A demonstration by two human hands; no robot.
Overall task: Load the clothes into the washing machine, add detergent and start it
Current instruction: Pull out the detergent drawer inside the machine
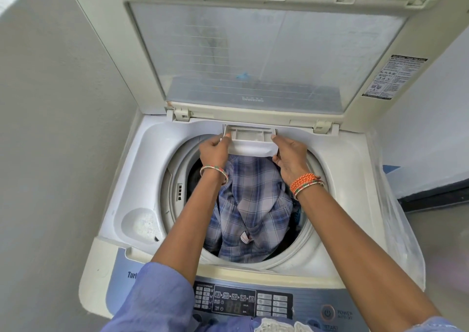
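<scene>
Now the detergent step: left hand (pixel 213 150) and right hand (pixel 289 157) each grip an end of the detergent drawer (pixel 250 141) at the tub's rear rim, above the loaded plaid shirt (pixel 251 204); next, likely adding detergent

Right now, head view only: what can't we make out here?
- Detergent drawer: inside hidden by its angle; left hand and right hand cover its corners.
- Drum below the plaid shirt: other clothes hidden by the shirt and forearms.
- Control panel: button labels too small; START button cut by bottom edge.
- Lid sticker: text too small.
</scene>
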